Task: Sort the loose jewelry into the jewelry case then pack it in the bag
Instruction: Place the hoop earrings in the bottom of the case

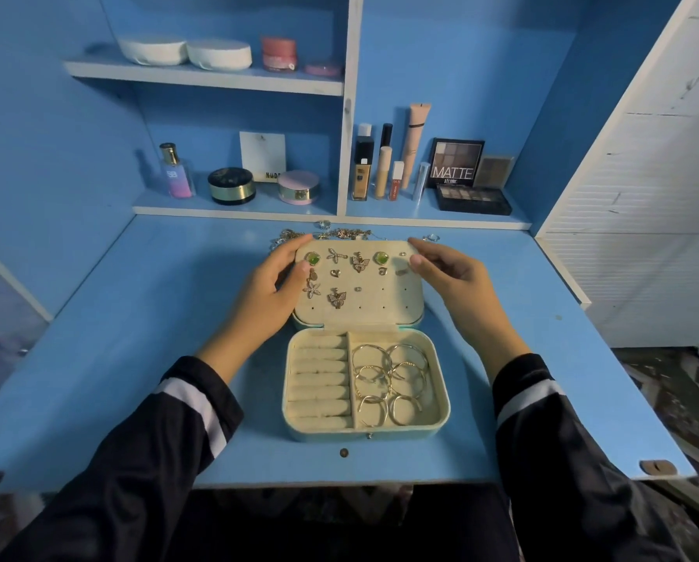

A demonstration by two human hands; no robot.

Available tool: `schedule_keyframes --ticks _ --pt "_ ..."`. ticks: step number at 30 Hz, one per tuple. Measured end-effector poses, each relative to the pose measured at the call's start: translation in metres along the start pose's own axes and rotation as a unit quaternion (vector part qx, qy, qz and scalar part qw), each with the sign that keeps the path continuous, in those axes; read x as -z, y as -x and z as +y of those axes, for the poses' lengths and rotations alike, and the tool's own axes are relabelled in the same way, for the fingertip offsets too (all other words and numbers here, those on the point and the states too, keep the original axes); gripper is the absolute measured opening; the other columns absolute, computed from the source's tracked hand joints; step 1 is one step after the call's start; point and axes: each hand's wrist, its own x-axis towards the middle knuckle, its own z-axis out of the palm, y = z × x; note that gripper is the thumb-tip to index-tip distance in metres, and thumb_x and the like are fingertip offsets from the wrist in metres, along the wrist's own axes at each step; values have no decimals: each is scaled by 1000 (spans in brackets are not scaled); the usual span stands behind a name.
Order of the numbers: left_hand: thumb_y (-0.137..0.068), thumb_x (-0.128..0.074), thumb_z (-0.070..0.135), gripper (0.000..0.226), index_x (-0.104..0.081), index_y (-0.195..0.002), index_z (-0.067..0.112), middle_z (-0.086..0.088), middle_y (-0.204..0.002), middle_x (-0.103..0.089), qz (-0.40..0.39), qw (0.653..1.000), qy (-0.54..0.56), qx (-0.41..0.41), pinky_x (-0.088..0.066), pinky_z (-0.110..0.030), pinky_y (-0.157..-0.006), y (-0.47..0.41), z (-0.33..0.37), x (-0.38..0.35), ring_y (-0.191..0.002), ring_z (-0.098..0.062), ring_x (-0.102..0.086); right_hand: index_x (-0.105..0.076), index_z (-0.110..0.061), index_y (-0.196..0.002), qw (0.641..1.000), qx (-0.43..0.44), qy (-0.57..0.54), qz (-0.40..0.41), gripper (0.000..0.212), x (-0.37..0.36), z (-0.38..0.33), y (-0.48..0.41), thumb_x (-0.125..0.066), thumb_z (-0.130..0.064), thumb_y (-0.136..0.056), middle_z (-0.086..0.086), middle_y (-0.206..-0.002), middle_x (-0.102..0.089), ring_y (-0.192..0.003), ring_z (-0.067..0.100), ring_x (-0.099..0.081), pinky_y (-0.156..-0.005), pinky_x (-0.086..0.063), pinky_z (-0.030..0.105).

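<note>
1. Left grip [271, 285] holds the left side of the open lid [380, 308] of the jewelry case [366, 435]. Its thumb lies on the cream inner panel beside a green stud [312, 259], and its fingers curl over the lid's upper left corner.
2. Right grip [453, 283] holds the opposite side. Its thumb presses the panel at the upper right corner, and its fingers wrap round the top edge.
3. Between the two grips, the panel carries pinned earrings: a second green stud [381, 258], a starfish [336, 255], a butterfly [359, 262] and several smaller pieces. How steeply the lid tilts cannot be told.
4. The case's base sits nearer the person, joined to the lid along its far edge, and neither grip touches it.
5. Inside the base, cream ring rolls [319, 379] fill the left compartment. Gold hoops [392, 379] lie overlapping in the right one.
6. The case rests in the middle of a blue desk [137, 358].
7. Just behind the lid, close to the fingertips, loose chains [339, 233] and a ring [324, 225] lie on the desk.
8. Dark sleeves [169, 432] with a white stripe cover both forearms.
9. Further back, blue shelves hold cosmetics: a perfume bottle [173, 172], round compacts, upright tubes and a palette marked MATTE [457, 162].
</note>
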Motion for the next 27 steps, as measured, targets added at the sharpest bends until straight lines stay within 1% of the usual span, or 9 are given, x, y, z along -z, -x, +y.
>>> schedule_keyframes --ticks 4,8,10,13,16,18,21,24,27 --pt "-103 -49 26 33 -56 -135 29 0 -116 -64 39 998 45 -1 -48 -37 -103 7 16 -5 -110 -9 -61 -70 -21 -113 998 -4 -54 34 23 -6 -6 8 -65 -21 -91 -2 -111 -72 -110 10 -64 -99 -49 28" --pt "-102 -51 27 23 -64 -120 35 8 -124 -66 95 988 119 15 -46 -40 -107 14 28 -12 -116 -7 -60 -71 -10 -113 992 -9 -102 75 27 -13 -16 16 -67 -21 -89 -4 -112 -72 -112 13 -64 -103 -48 35" --pt "-101 -53 30 19 -67 -113 35 8 -120 -68 121 981 151 27 -46 -45 -106 16 34 -15 -115 -11 -61 -72 -6 -110 990 -10 -102 93 28 -15 -22 20 -69 -23 -87 -1 -109 -73 -110 14 -65 -101 -49 35" --pt "-96 -55 43 20 -71 -106 38 8 -115 -70 136 975 172 31 -46 -50 -104 21 43 -19 -114 -16 -61 -76 -6 -97 988 -6 -106 116 21 -15 -29 27 -71 -24 -87 6 -99 -75 -99 15 -68 -96 -51 32" --pt "-92 -54 50 22 -73 -101 43 8 -114 -72 137 973 184 27 -46 -49 -104 26 49 -22 -116 -16 -62 -75 -2 -92 985 3 -116 130 22 -15 -32 32 -73 -23 -85 12 -96 -74 -93 16 -67 -90 -52 27" --pt "-95 -53 51 23 -73 -103 43 11 -115 -71 137 973 186 24 -47 -42 -104 30 52 -23 -117 -12 -61 -74 -2 -91 983 5 -124 132 22 -14 -33 35 -74 -23 -84 12 -95 -73 -92 16 -68 -84 -51 22" --pt "-99 -51 43 20 -70 -104 42 23 -113 -69 137 974 177 18 -44 -20 -95 37 58 -24 -113 3 -58 -73 1 -92 983 11 -130 131 21 -15 -34 41 -74 -19 -83 15 -95 -72 -90 16 -67 -78 -50 17" --pt "-101 -48 42 21 -67 -107 48 28 -108 -65 118 981 152 15 -41 -7 -89 43 61 -23 -105 12 -57 -72 2 -93 983 18 -133 129 19 -14 -37 49 -73 -14 -84 14 -94 -72 -89 16 -66 -77 -50 16" --pt "-103 -44 40 25 -63 -120 42 36 -119 -60 97 987 128 12 -35 1 -93 53 62 -21 -118 19 -47 -73 0 -95 984 18 -130 118 17 -14 -39 58 -72 -14 -85 8 -91 -73 -88 12 -67 -76 -49 14"
